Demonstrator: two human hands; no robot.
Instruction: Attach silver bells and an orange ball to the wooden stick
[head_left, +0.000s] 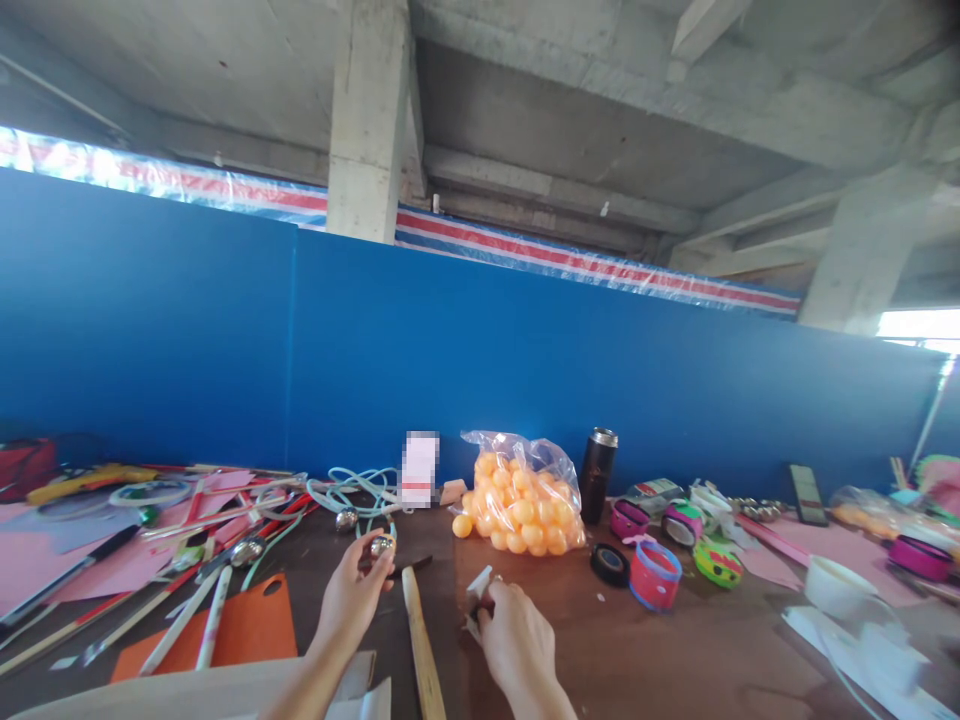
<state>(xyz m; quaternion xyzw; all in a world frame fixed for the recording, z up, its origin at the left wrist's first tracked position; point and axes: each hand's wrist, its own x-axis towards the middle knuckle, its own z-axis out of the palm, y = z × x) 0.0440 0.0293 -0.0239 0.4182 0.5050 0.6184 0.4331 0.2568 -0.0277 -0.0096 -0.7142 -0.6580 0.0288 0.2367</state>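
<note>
My left hand [351, 590] is closed, its thumb and fingers around a shiny silver ball [381, 546]. To its right, my right hand [520, 640] is closed in a pinch on a small whitish strip [479, 580], whose kind is too blurred to tell. Between the two hands a wooden stick [422, 645] lies lengthwise on the brown table [630, 665]. Just beyond the left hand sits another silver ball [346, 520], beside a coil of pale blue cord [352, 487].
A clear bag of orange balls [525, 510] stands behind my hands, with a black flask [598, 475] and a black tape roll [610, 565] to its right. Sticks and an orange sheet [251, 630] clutter the left. A blue partition [465, 350] closes off the back.
</note>
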